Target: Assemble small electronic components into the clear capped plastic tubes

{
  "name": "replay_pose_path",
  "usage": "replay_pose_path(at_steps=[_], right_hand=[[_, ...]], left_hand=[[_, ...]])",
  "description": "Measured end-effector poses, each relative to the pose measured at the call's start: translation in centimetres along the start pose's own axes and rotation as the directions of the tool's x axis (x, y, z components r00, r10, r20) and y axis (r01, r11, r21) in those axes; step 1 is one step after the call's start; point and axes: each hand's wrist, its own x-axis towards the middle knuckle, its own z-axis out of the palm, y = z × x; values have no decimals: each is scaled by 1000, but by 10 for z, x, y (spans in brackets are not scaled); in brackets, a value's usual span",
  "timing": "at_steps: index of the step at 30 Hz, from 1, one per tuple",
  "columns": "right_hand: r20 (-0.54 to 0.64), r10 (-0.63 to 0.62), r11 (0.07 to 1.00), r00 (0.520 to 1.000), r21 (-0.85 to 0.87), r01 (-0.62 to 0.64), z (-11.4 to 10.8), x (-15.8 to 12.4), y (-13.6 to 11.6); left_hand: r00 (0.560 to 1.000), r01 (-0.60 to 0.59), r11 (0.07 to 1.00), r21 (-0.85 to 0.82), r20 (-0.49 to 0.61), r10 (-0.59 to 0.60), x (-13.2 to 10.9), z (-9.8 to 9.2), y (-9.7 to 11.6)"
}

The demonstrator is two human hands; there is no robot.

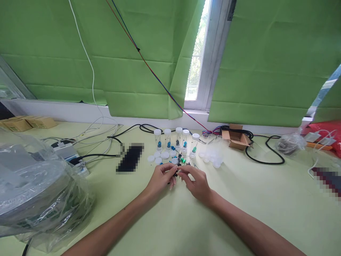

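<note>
My left hand [161, 176] and my right hand [197, 182] meet just in front of a cluster of small parts, fingertips almost touching. In my left hand's pinch is a small black part [176, 173], mostly hidden by the fingers. My right thumb and forefinger are pressed together against it; whatever they hold is too small to name. Just beyond lie a green part [182, 160] with thin wire-like leads and some dark and blue pieces. Behind them stand several clear tubes [178, 137] with white caps, blue or green parts inside. Loose white caps [165, 155] lie to the left.
Translucent cups or caps [216, 161] lie right of the tubes. An open cardboard box [236, 138] and black cables [266, 161] are at the back right. A plastic-wrapped reel [45, 192] fills the left side, near a power strip [66, 153]. A blurred dark rectangle [130, 158] lies between.
</note>
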Motion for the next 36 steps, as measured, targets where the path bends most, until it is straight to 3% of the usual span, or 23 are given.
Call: replay_pose_path(at_steps=[11, 16, 26, 36], right_hand=[[-90, 49, 999, 995, -7, -50, 2, 1, 1], [-75, 68, 997, 995, -20, -69, 1, 1, 1], [-29, -38, 996, 999, -83, 36, -2, 5, -3], [52, -152, 978, 987, -136, 157, -5, 3, 10]], left_hand=[[991, -87, 991, 103, -93, 97, -1, 3, 3], [987, -91, 988, 127, -121, 106, 0, 1, 3], [990, -67, 993, 96, -115, 78, 1, -2, 4], [995, -33, 998, 61, -95, 38, 2, -4, 4]])
